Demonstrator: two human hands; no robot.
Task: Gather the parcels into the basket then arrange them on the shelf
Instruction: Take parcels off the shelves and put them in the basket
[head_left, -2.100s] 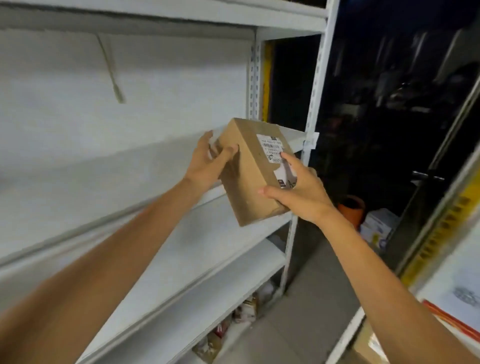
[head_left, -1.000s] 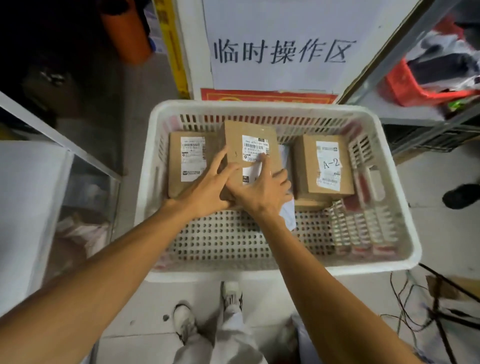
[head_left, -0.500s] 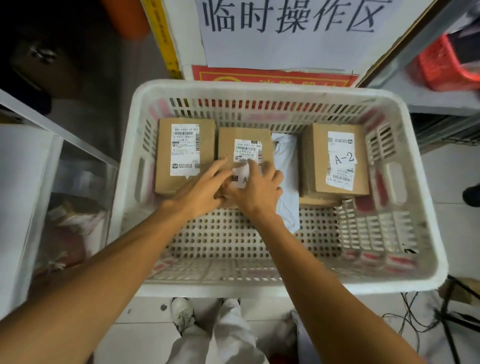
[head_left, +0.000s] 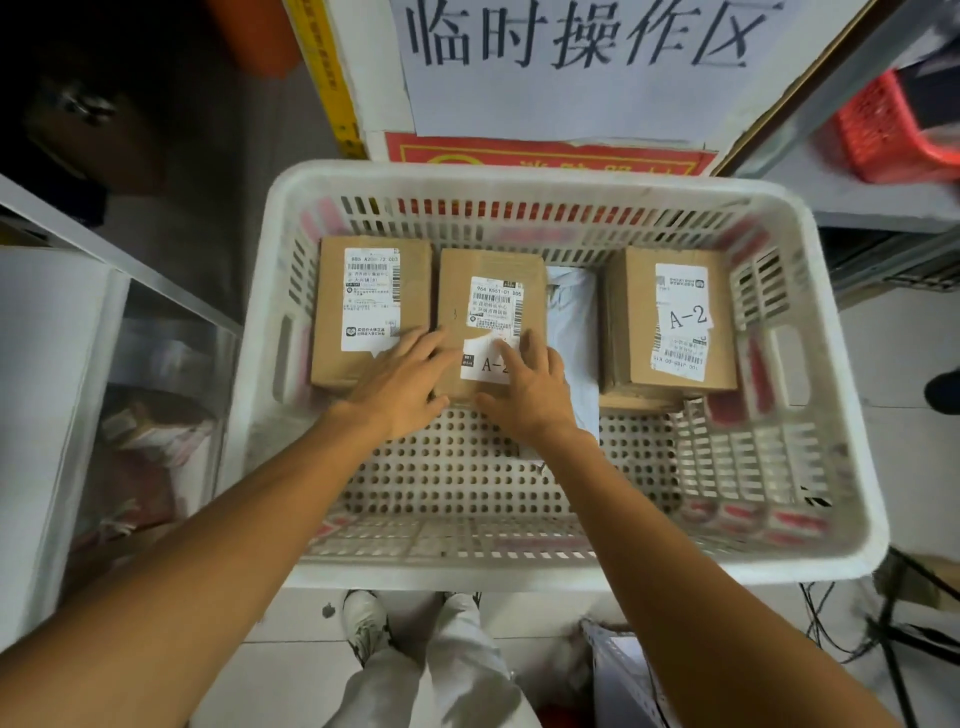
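White basket (head_left: 519, 174) holding left parcel (head_left: 330, 312), middle parcel (head_left: 456, 291), grey mailer bag (head_left: 574, 322), right parcel (head_left: 636, 322), left hand (head_left: 402, 382) and right hand (head_left: 530, 387) flat, fingers straight, atop middle parcel

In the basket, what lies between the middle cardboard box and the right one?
A pale plastic mailer bag lies flat between the middle box and the right box, in the head view.

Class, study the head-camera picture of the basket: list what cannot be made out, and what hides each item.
Head view: middle parcel's A-2 sticker, partly under the right hand's fingers.
Left parcel's near corner, under the left hand.
Grey mailer bag, mostly hidden by parcels and the right hand.
Box beneath the right parcel: only an edge shows.
Label small print: too small.
Paper sign, cut off by the top edge.
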